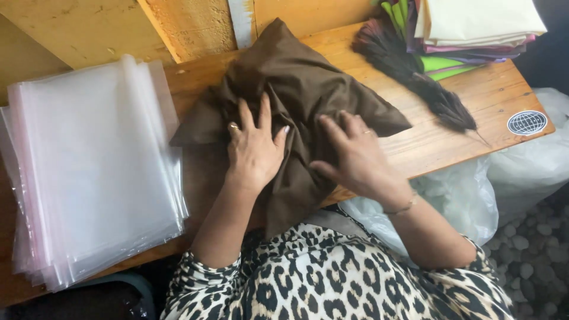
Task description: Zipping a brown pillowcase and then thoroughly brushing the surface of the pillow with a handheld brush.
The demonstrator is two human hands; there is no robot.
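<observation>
Both hands are flat on a brown cloth (pixel 302 95) that sits bunched up in the middle of the wooden tabletop (pixel 456 139), one corner pointing up toward 12 o'clock and a tail of it hanging off the near edge toward the person's lap. The left hand (pixel 255 148) has its fingers spread wide and pressed down on the fabric, a ring on one finger, so no real grip there, just a flat palm. The right hand (pixel 355 157) is the same deal just beside it at 3 o'clock, fingers open and splayed on the cloth, holding nothing, with a thin bracelet on the wrist. Packaging-wise, there's a fat stack of clear plastic bags (pixel 95 172) with pinkish edges lying at 9 o'clock from the cloth, near but not touching the hands. At about 3 o'clock on the tabletop's far right edge there's a round sticker (pixel 527 122), dark with a white globe grid. Up at 1 o'clock sits a pile of folded fabrics (pixel 474 26), cream on top, with purple and bright green underneath, and a dark bristly brush (pixel 415 77) lies diagonally beside it. Off the tabletop at 4 o'clock there's a white plastic sack (pixel 468 201) over a pebble floor (pixel 533 255).
</observation>
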